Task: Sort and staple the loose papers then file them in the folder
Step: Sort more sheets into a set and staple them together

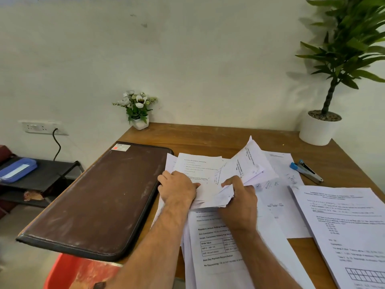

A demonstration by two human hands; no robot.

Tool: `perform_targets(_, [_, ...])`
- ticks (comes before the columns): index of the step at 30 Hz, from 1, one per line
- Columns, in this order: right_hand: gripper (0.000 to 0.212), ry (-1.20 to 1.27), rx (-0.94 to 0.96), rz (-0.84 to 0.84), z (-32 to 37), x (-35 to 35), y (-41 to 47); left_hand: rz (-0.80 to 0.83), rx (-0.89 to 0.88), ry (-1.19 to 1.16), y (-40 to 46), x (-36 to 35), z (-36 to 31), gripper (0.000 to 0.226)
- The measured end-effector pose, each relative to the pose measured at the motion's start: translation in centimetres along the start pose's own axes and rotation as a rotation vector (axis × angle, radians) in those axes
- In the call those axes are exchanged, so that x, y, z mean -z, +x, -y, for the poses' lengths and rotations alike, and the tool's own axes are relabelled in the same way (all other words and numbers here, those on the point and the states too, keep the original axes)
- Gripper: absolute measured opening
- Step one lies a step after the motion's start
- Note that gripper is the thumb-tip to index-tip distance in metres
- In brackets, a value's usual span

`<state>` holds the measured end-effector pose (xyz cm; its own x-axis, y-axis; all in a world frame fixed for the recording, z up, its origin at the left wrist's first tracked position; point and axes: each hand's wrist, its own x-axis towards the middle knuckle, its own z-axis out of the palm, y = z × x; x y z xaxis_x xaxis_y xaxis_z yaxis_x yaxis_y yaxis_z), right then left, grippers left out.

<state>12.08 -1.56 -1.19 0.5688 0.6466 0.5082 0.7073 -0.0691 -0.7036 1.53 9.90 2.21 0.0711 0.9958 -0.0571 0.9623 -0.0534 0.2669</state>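
Note:
My left hand (177, 187) and my right hand (239, 197) both grip a bunch of loose printed papers (210, 174), held just above the wooden table (208, 138). Some sheets in the bunch fan up to the right. Under my hands more printed sheets (220, 245) lie spread toward the near edge. A separate stack of papers (345, 222) rests at the right. A closed brown folder (100, 195) lies at the left, overhanging the table's edge. A blue and grey stapler (306, 171) sits on the table at the right, beyond the stack.
A small white pot of flowers (138, 109) stands at the table's far left corner, and a large potted plant (320, 128) at the far right. Left of the table are a low black shelf (48, 174) with a blue case (17, 170), and a red stool (79, 272) below.

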Motion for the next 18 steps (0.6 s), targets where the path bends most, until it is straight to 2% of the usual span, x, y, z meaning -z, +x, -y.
perform_targets(6, [0.027,-0.004,0.018,-0.021,-0.7,0.1,0.0,0.051,0.075,-0.073,0.6,0.1,-0.4,0.112])
perform_targets(9, [0.030,-0.001,0.000,-0.020,-0.6,-0.1,-0.1,0.084,0.106,-0.165,0.9,0.1,0.0,0.118])
perform_targets(11, [0.032,0.001,0.001,-0.020,-0.5,-0.2,0.0,0.081,0.112,-0.240,1.1,0.2,0.1,0.116])
perform_targets(14, [0.034,-0.003,0.019,-0.023,-0.5,-0.2,0.1,0.052,0.106,-0.230,0.6,0.3,0.1,0.106])
perform_targets(18, [0.031,0.001,0.035,-0.028,-0.3,-0.1,0.0,0.057,0.138,-0.300,0.9,0.4,0.7,0.083])
